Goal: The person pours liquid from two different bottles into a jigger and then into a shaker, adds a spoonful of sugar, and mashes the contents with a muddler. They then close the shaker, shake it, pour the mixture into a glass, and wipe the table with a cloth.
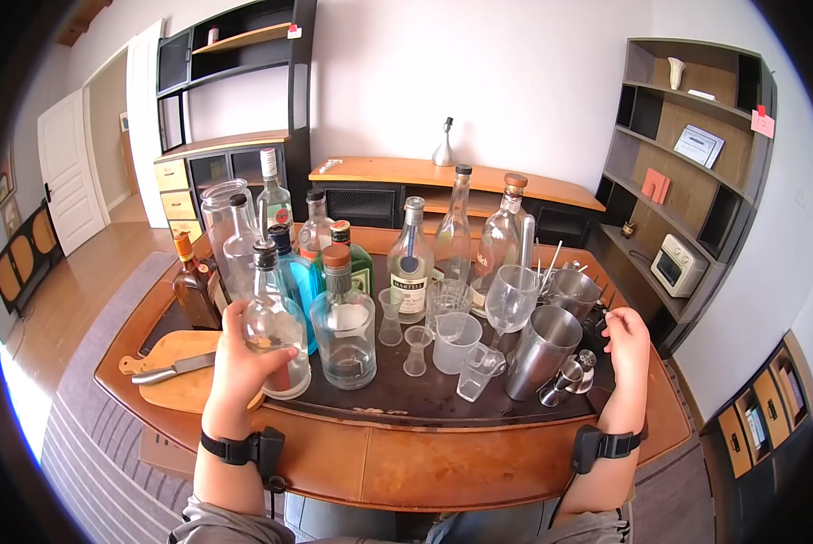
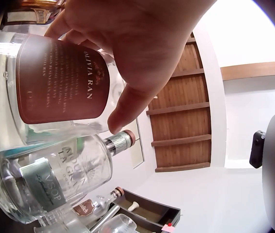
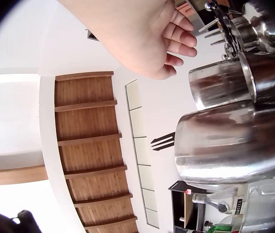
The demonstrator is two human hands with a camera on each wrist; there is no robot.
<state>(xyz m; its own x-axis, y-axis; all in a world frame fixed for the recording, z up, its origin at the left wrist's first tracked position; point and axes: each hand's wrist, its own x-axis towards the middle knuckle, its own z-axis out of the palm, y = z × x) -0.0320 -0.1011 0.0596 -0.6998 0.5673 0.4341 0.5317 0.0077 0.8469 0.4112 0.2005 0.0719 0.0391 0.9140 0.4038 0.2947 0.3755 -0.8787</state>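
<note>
My left hand (image 1: 235,370) grips a clear glass bottle (image 1: 279,337) with a black stopper at the table's front left. In the left wrist view the fingers and thumb of the hand (image 2: 123,43) wrap round this bottle, whose dark red label (image 2: 62,80) faces the camera. Touching or close beside it is a clear bottle (image 1: 345,340) with a brown cap. Above the right side of the table, my right hand (image 1: 626,349) hangs with loosely curled fingers and holds nothing, near the steel shaker cup (image 1: 542,354) and a metal jigger (image 1: 562,383).
More bottles, including a Martell bottle (image 1: 411,272), stand behind. Measuring cups (image 1: 458,343) and a wine glass (image 1: 512,299) stand mid-table. A knife (image 1: 175,367) lies on a wooden board (image 1: 180,394) at the left. A long cabinet (image 1: 379,170) and a shelf (image 1: 687,172) are beyond.
</note>
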